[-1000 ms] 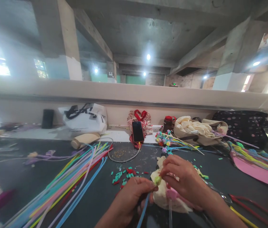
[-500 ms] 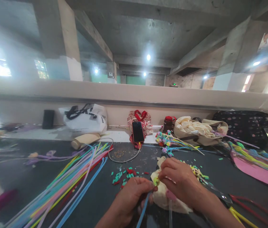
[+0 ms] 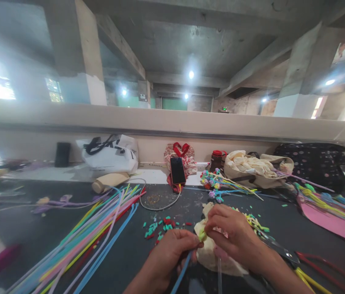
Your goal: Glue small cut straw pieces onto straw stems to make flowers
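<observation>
Near the bottom centre, my left hand (image 3: 175, 249) pinches a blue fuzzy stem (image 3: 182, 272), which slants down toward the lower edge. A small yellow-green fuzzy piece (image 3: 202, 234) sits at the top of the stem, between both hands. My right hand (image 3: 232, 232) has its thumb and fingers closed at this piece from the right. Under the hands lies a cream cloth (image 3: 232, 267) with a pink spot and a clear stick (image 3: 220, 273) on it.
Coloured stems (image 3: 99, 232) spread at left; red and green bits (image 3: 168, 222) lie behind my left hand. Scissors (image 3: 287, 255) and red-handled pliers (image 3: 322, 265) are at right. A phone (image 3: 177, 170), white bag (image 3: 111, 155) and finished-looking bunch (image 3: 218, 183) stand or lie farther back.
My right fingers have shifted slightly at the yellow-green piece, and the lower end of the blue stem has moved a little left.
</observation>
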Available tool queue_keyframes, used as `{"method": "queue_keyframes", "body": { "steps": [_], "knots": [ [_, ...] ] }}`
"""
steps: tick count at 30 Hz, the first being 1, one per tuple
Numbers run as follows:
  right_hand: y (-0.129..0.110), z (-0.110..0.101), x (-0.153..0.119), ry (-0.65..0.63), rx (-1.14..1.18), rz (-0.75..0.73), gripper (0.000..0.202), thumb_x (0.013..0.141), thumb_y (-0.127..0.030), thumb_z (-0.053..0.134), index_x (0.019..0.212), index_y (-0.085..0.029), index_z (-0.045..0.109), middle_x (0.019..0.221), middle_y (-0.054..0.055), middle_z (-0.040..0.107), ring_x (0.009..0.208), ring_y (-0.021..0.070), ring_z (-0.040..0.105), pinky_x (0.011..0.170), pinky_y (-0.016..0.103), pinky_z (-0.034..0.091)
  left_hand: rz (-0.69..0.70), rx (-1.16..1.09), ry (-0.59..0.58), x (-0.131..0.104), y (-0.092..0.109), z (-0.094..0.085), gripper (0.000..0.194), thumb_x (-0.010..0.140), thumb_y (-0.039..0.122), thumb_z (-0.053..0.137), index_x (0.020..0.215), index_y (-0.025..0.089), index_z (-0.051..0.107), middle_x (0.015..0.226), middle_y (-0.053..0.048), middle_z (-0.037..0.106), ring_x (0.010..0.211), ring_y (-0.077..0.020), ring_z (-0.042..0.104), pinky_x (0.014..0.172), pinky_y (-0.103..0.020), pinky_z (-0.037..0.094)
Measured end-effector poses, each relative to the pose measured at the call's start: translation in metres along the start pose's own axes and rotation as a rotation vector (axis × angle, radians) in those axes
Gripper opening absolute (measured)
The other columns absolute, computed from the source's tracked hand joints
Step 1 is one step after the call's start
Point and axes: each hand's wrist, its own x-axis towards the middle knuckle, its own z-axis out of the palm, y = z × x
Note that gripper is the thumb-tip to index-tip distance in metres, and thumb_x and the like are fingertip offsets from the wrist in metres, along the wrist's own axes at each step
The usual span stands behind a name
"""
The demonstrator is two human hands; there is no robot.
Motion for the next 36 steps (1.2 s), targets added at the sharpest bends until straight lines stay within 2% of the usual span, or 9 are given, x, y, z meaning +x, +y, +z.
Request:
{"method": "queue_keyframes", "body": {
  "steps": [7, 12, 19, 22, 26, 29, 36],
  "knots": [
    [-0.006, -0.004, 0.0, 0.017, 0.096, 0.039, 0.012, 0.077, -0.011, 0.052, 0.07, -0.018, 0.059, 0.074, 0.001, 0.055, 0.072, 0.0126, 0.052, 0.063, 0.024, 0.038, 0.004, 0.009, -0.023, 0.001, -0.002, -0.001, 0.027, 0.056, 0.038, 0.064, 0.054, 0.011, 0.058, 0.039, 0.003, 0.05, 0.029, -0.0029, 0.031, 0.033, -0.018, 0.014],
    [-0.003, 0.0, -0.001, -0.013, 0.027, 0.009, 0.013, 0.074, -0.008, 0.053, 0.072, -0.019, 0.059, 0.075, 0.001, 0.056, 0.073, 0.0136, 0.051, 0.065, 0.025, 0.037, 0.01, 0.031, -0.04, 0.002, -0.002, -0.001, 0.03, 0.057, 0.04, 0.063, 0.056, 0.011, 0.058, 0.037, 0.004, 0.047, 0.028, -0.0026, 0.028, 0.032, -0.019, 0.011],
    [0.0, 0.004, -0.001, 0.037, -0.041, -0.048, 0.012, 0.075, -0.011, 0.052, 0.073, -0.019, 0.059, 0.074, 0.002, 0.057, 0.072, 0.0142, 0.051, 0.063, 0.026, 0.037, 0.037, 0.057, -0.049, -0.003, 0.004, 0.003, 0.03, 0.059, 0.04, 0.061, 0.052, 0.012, 0.055, 0.037, 0.004, 0.047, 0.028, -0.0031, 0.029, 0.034, -0.02, 0.013],
    [-0.001, 0.006, -0.002, 0.057, -0.088, -0.051, 0.011, 0.076, -0.011, 0.052, 0.072, -0.019, 0.059, 0.074, 0.003, 0.057, 0.072, 0.0146, 0.051, 0.063, 0.026, 0.037, 0.01, 0.099, -0.006, 0.001, 0.001, 0.0, 0.032, 0.054, 0.043, 0.065, 0.056, 0.012, 0.057, 0.037, 0.004, 0.048, 0.029, -0.004, 0.03, 0.035, -0.021, 0.014],
    [0.001, 0.014, -0.002, 0.096, -0.141, -0.073, 0.011, 0.076, -0.013, 0.052, 0.071, -0.019, 0.059, 0.073, 0.002, 0.057, 0.071, 0.014, 0.051, 0.063, 0.025, 0.036, 0.066, 0.131, 0.066, 0.009, -0.007, -0.005, 0.039, 0.044, 0.048, 0.071, 0.055, 0.013, 0.057, 0.038, 0.004, 0.049, 0.034, -0.0052, 0.033, 0.038, -0.021, 0.016],
    [0.003, 0.018, -0.001, 0.109, -0.163, -0.097, 0.011, 0.076, -0.014, 0.052, 0.07, -0.02, 0.058, 0.073, 0.001, 0.057, 0.071, 0.0135, 0.051, 0.063, 0.025, 0.036, 0.088, 0.157, 0.07, 0.01, -0.008, -0.005, 0.04, 0.042, 0.048, 0.071, 0.051, 0.013, 0.056, 0.035, 0.004, 0.046, 0.035, -0.0062, 0.035, 0.04, -0.022, 0.018],
    [0.004, 0.017, -0.001, 0.077, -0.177, -0.13, 0.014, 0.079, -0.014, 0.05, 0.072, -0.021, 0.06, 0.074, 0.001, 0.058, 0.072, 0.0133, 0.051, 0.063, 0.025, 0.037, 0.114, 0.268, 0.045, 0.0, 0.003, 0.0, 0.034, 0.045, 0.044, 0.07, 0.05, 0.012, 0.059, 0.037, 0.005, 0.047, 0.038, -0.0073, 0.037, 0.043, -0.022, 0.021]
  ]
}}
